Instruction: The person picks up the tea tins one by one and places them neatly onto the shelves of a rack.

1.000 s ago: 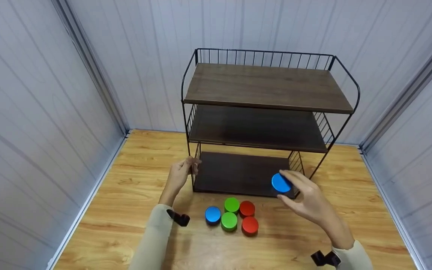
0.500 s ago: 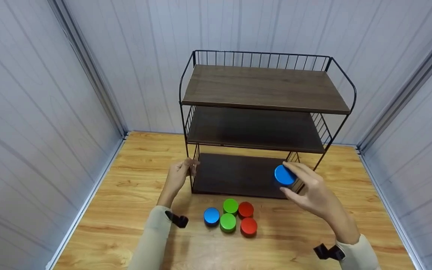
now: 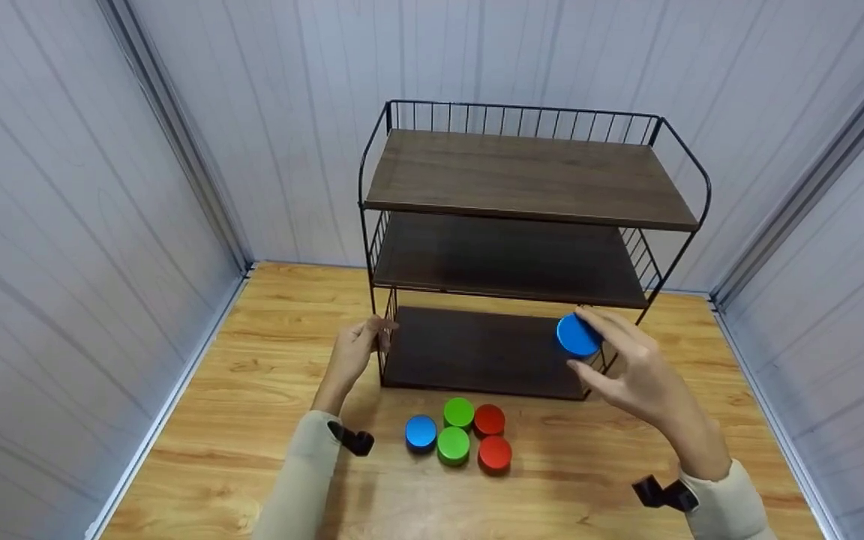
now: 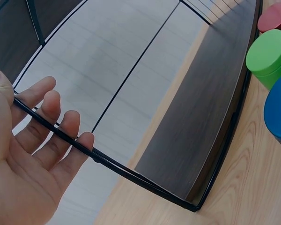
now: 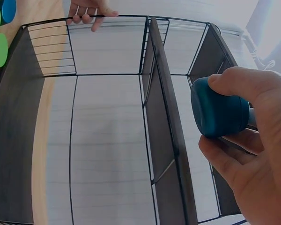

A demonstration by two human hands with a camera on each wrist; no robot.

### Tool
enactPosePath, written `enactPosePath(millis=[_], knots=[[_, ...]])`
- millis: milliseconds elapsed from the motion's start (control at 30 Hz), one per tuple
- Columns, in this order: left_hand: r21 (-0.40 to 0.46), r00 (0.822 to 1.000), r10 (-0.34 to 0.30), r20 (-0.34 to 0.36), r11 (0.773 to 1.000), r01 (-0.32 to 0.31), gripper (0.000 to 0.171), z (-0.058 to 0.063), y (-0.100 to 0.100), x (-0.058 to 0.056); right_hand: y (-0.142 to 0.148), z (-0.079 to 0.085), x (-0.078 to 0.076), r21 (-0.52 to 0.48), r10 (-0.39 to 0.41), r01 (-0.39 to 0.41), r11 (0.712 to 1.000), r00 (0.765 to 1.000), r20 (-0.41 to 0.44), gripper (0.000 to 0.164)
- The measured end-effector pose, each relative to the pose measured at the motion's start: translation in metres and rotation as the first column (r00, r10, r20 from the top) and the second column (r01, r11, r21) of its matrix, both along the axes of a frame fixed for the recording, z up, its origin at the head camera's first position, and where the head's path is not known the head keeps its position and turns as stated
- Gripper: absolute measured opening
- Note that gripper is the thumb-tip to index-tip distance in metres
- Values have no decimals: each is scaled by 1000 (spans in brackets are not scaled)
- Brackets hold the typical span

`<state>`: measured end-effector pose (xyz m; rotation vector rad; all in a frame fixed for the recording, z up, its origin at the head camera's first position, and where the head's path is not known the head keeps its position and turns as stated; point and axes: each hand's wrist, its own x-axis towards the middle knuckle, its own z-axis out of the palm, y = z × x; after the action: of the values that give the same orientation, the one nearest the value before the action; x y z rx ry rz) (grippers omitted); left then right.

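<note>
My right hand (image 3: 642,375) pinches a blue round canister (image 3: 579,335) between thumb and fingers, raised in front of the shelf's right side. In the right wrist view the canister (image 5: 220,108) appears tilted, close to the edge of the middle board (image 5: 171,126). On the left, my left hand (image 3: 353,352) grips the thin black front post of the three-tier shelf rack (image 3: 529,176); the left wrist view has its fingers (image 4: 49,105) curled around this post (image 4: 61,133). Before the rack stand another blue canister (image 3: 421,433), two green canisters (image 3: 454,445) and two red canisters (image 3: 495,454).
Dark boards form the rack's middle (image 3: 511,259) and bottom tiers (image 3: 484,349), with black wire rails at the sides. The rack stands on a wood-grain floor (image 3: 282,322), enclosed by pale panel walls (image 3: 124,225) at the back, left and right.
My right hand has lifted the blue canister upward and slightly to the right, away from the bottom tier's front edge. The left hand has stayed on the post.
</note>
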<state>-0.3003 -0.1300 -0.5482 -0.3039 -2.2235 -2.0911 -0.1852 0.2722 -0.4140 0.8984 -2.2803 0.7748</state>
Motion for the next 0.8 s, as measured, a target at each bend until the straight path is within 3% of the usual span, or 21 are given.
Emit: enactPosePath(millis=[400, 800], knots=[[-2, 999, -28, -18, 1000, 28, 47, 1, -1, -1, 7, 19, -6, 36, 7, -6, 999, 999, -40, 73], [-30, 1000, -5, -11, 1000, 4, 49, -3, -4, -1, 2, 34, -10, 16, 24, -23, 1000, 995, -94, 77]])
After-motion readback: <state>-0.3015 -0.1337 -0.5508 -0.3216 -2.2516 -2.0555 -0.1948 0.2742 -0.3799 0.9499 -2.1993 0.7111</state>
